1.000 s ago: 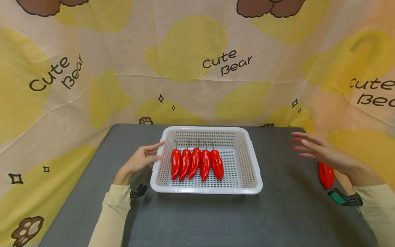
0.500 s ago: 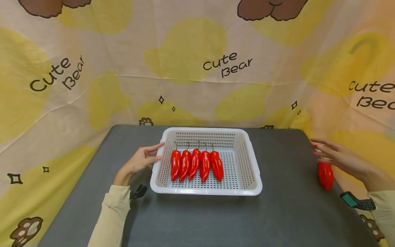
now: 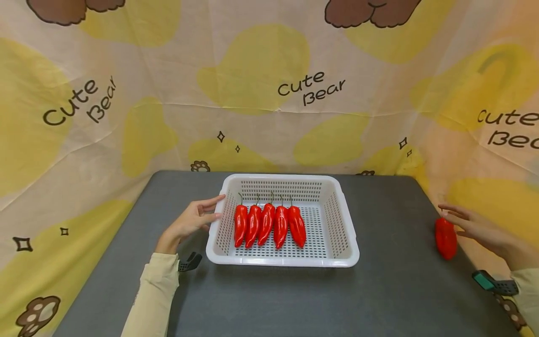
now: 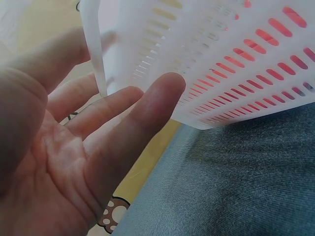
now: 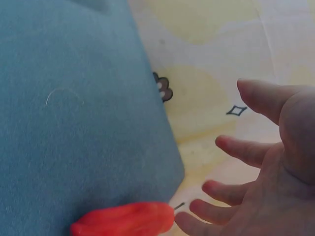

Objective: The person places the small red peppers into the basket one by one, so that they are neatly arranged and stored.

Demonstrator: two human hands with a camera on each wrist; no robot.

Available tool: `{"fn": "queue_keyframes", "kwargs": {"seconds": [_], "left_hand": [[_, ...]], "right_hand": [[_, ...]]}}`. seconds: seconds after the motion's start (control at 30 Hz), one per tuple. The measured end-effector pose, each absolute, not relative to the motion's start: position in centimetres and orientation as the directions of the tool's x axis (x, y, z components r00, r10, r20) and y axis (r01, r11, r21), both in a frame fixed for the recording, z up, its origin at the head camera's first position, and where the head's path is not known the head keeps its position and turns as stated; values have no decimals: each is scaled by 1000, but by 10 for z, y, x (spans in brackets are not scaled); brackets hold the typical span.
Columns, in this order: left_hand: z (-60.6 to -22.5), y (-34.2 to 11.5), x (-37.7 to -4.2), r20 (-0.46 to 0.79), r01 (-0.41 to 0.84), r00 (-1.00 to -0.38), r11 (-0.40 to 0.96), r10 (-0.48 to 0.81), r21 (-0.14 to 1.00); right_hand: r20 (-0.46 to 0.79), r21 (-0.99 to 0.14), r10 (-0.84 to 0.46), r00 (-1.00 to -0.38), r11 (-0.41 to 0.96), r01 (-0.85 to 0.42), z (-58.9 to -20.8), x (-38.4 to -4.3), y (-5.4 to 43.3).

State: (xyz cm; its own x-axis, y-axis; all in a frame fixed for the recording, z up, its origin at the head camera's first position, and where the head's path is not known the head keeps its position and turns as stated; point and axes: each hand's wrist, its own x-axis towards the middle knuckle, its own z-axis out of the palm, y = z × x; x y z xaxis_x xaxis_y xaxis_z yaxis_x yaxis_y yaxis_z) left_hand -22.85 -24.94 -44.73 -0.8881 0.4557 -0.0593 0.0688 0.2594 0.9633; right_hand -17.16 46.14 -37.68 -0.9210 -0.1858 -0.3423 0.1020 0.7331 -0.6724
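In the head view a white perforated plastic basket (image 3: 283, 261) stands mid-table. Several glossy red chili peppers (image 3: 265, 225) lie side by side in it, stems pointing away. My left hand (image 3: 189, 222) rests against the basket's left side, fingertips at the rim; the left wrist view shows loosely extended fingers beside the basket wall (image 4: 197, 110). Another red chili pepper (image 3: 445, 239) lies by the table's right edge. Over its right side, my right hand (image 3: 482, 230) is spread. In the right wrist view the fingers are apart and hold nothing, fingertips near the pepper's stem end (image 5: 128, 220).
The dark grey table (image 3: 269, 299) carries the basket and the lone pepper. A yellow and cream printed cloth (image 3: 252, 84) hangs behind and along both sides. In the right wrist view, the table's edge runs close to the lone pepper.
My right hand has moved right and toward the lone chili pepper, uncovering more of it. My left hand, the basket and its peppers stay in place.
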Motion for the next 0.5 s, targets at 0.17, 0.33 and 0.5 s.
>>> {"fn": "queue_keyframes", "kwargs": {"seconds": [0.17, 0.33, 0.5], "left_hand": [[-448, -249, -228, -59, 71, -888, 264, 455, 962], [-448, -249, -227, -61, 71, -888, 266, 456, 961], [-447, -249, -227, -63, 69, -891, 271, 450, 960]], "right_hand": [[-383, -631, -154, -911, 764, 136, -379, -167, 464], [-439, -593, -127, -889, 785, 181, -389, -170, 472], [-501, -586, -136, -855, 781, 219, -398, -174, 478]]}}
